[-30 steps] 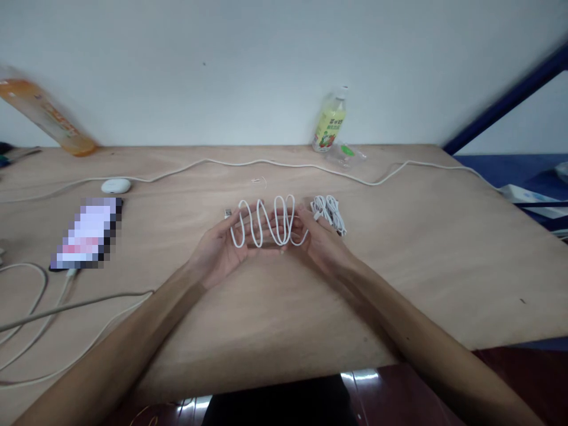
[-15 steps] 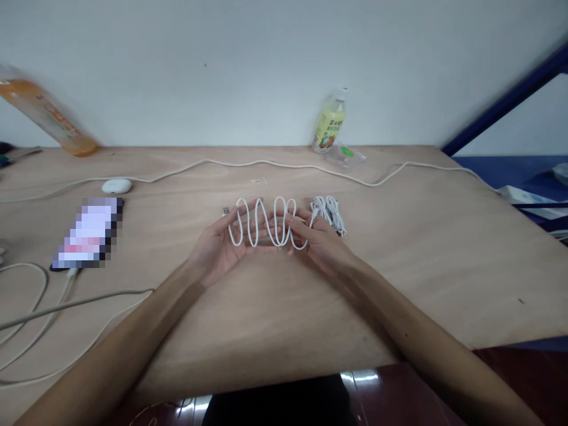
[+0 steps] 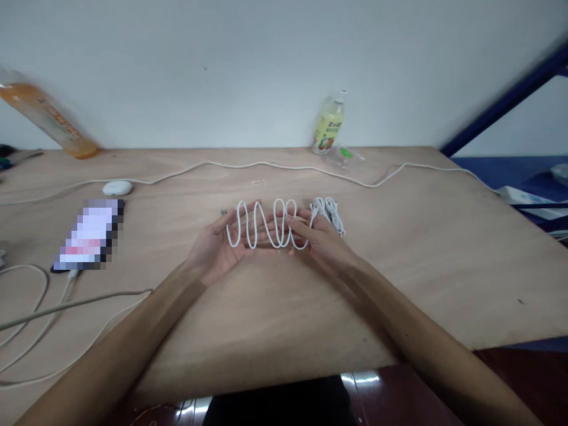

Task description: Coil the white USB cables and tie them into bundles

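Note:
A white USB cable [image 3: 252, 236] stretches in loose loops between my two hands, above the wooden table. My left hand [image 3: 217, 242] holds its left end, thumb on top and fingers reaching under the loops; a metal USB plug [image 3: 223, 212] pokes out past the thumb. On the other side my right hand [image 3: 319, 236] pinches the right-hand loops between thumb and fingers, where another white connector [image 3: 314, 214] shows. Just behind the right hand lie bundled white cables [image 3: 331, 213], partly covered by it.
A phone [image 3: 91, 234] with a plugged-in cord lies on the left, near a white earbud case [image 3: 118, 188]. A long white cord [image 3: 261, 164] crosses the table's back. An orange bottle [image 3: 57, 121], a yellow drink bottle [image 3: 328, 127] and a clear plastic wrapper [image 3: 344, 155] are by the wall.
The cable loops have shifted slightly between my hands, the left ones spreading a little to the left. Both hands keep nearly the same place and grip.

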Tool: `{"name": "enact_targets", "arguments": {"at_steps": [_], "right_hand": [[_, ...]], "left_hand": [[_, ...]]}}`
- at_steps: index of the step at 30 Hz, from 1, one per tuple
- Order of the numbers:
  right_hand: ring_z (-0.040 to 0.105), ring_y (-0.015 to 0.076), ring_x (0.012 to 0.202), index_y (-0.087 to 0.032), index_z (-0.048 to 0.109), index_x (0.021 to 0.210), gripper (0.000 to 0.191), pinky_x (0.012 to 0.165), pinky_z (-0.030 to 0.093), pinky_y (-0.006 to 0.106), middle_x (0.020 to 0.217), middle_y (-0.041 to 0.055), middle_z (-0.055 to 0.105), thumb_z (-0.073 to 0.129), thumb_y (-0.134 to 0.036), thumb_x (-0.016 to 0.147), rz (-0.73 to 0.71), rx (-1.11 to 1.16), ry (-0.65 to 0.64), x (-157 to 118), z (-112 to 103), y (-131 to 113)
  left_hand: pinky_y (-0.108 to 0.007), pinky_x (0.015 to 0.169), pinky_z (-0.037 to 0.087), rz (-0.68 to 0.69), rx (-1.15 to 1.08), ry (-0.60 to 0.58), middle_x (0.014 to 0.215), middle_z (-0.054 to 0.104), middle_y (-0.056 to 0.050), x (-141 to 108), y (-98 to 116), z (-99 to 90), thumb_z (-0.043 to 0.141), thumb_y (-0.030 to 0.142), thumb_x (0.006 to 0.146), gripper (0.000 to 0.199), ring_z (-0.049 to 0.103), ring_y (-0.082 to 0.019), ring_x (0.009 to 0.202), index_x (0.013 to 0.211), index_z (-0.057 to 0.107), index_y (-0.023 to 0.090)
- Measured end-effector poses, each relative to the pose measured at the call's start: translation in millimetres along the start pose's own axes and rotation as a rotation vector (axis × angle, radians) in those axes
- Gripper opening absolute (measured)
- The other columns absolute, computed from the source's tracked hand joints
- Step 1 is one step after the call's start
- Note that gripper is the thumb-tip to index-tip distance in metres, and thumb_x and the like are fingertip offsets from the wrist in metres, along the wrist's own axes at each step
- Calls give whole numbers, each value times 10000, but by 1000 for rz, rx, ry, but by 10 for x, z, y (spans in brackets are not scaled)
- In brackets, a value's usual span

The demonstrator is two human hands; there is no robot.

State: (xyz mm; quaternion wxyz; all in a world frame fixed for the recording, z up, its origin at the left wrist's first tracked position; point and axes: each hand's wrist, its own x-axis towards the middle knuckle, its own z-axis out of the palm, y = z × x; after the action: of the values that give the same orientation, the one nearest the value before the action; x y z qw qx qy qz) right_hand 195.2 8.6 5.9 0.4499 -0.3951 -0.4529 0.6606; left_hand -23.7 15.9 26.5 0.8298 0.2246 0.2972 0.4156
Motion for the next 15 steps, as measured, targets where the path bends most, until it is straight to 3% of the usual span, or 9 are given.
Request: {"name": "enact_targets", "arguments": {"at_steps": [9, 15], "right_hand": [[783, 211, 848, -239, 812, 1134, 357, 596, 568, 272, 1028, 72, 858, 877, -507, 908, 36, -3, 0, -17, 7, -30], [766, 201, 809, -240, 810, 1074, 239, 587, 564, 279, 1013, 72, 852, 830, -441, 946, 26, 7, 2, -8, -2, -26]], "left_hand": [[-718, 1165, 537, -2, 23, -5, 1479, 740, -248, -12, 20, 32, 336, 338, 1176, 563, 752, -409, 1331, 1690, 465, 148], [-710, 1167, 538, 2, 35, -2, 1501, 727, -247, -5, 25, 33, 363, 344, 1170, 577, 755, -409, 1324, 1713, 439, 164]]}}
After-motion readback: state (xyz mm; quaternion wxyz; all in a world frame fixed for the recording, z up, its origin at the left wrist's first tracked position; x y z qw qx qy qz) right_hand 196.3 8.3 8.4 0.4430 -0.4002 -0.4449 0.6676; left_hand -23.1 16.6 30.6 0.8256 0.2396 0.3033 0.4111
